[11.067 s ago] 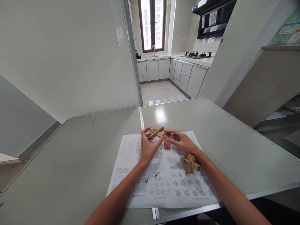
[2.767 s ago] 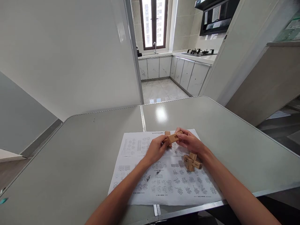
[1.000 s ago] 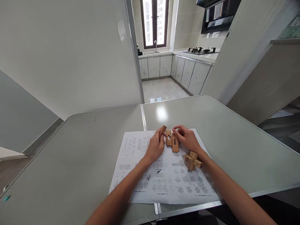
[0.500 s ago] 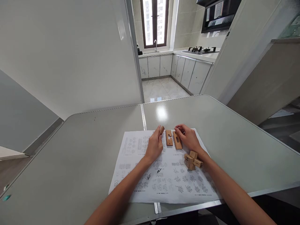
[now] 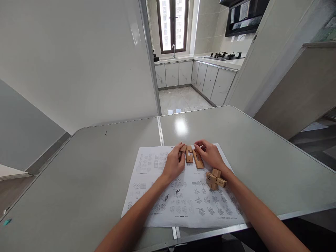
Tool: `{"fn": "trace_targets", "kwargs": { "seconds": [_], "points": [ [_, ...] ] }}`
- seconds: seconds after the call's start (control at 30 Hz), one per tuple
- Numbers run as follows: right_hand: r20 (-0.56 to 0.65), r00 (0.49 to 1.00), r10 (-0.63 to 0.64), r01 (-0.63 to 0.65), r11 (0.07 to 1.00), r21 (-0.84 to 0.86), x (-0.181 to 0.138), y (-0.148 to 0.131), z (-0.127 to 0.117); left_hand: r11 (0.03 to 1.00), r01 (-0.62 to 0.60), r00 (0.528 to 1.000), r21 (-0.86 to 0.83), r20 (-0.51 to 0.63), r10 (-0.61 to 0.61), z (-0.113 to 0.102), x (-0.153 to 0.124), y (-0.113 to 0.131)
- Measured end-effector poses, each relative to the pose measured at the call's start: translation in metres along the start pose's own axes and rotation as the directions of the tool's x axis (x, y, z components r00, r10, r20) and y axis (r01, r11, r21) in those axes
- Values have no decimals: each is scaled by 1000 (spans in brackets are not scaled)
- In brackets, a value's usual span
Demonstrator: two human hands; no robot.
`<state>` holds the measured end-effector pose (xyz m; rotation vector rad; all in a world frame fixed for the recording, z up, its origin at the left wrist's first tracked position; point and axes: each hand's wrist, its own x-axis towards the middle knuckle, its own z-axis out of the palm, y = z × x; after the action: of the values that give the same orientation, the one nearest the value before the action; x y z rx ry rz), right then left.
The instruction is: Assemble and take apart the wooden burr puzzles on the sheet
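Observation:
My left hand (image 5: 174, 161) is closed on a small wooden puzzle piece (image 5: 183, 148), its fingers partly hiding it. Just right of that lies a flat wooden piece with a notch cut in its side (image 5: 189, 154), on the printed sheet. Beside it, a flat wooden piece with a long slot (image 5: 198, 159) lies tilted. My right hand (image 5: 208, 152) has its fingertips pinched at the upper end of the slotted piece. Near my right wrist stands a cross-shaped assembly of interlocked wooden blocks (image 5: 215, 179), marked with dark characters.
A white sheet of printed diagrams (image 5: 157, 196) lies under the pieces on a grey table (image 5: 78, 182) with a metal seam. A small green object (image 5: 7, 222) is at the far left edge. Beyond the table is a kitchen with a stove (image 5: 225, 56).
My left hand has moved slightly right and lowered its piece beside the notched one. The slotted piece's upper end has shifted a little left, along with my right fingertips.

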<state>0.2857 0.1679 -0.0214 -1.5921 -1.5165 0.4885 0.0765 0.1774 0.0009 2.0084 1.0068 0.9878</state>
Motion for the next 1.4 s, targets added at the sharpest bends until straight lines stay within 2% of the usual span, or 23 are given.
{"fn": "trace_targets", "kwargs": {
  "seconds": [0.2, 0.43, 0.67, 0.83, 1.1, 1.4],
  "points": [
    [-6, 1000, -12, 12, 1000, 24, -1, -6, -2, 1000, 2, 999, -7, 34, -2, -1, 0, 3],
    [92, 994, -60, 55, 997, 55, -3, -11, -3, 993, -77, 995, 92, 71, 71, 3, -1, -2],
    [149, 983, -105, 97, 994, 59, -3, -9, -1, 983, -73, 997, 171, 46, 66, 6, -2, -9],
    [121, 988, -92, 86, 995, 56, -2, -7, -1, 973, -52, 997, 223, 69, 37, 5, -3, -9],
    [-11, 1000, 17, -16, 997, 76, 0, 1, -2, 973, -74, 991, 221, 124, 47, 3, -4, 0],
    [48, 999, 15, -23, 984, 176, 0, -1, -1, 950, -141, 977, 280, 195, 87, 2, -4, 5]
  ]
}}
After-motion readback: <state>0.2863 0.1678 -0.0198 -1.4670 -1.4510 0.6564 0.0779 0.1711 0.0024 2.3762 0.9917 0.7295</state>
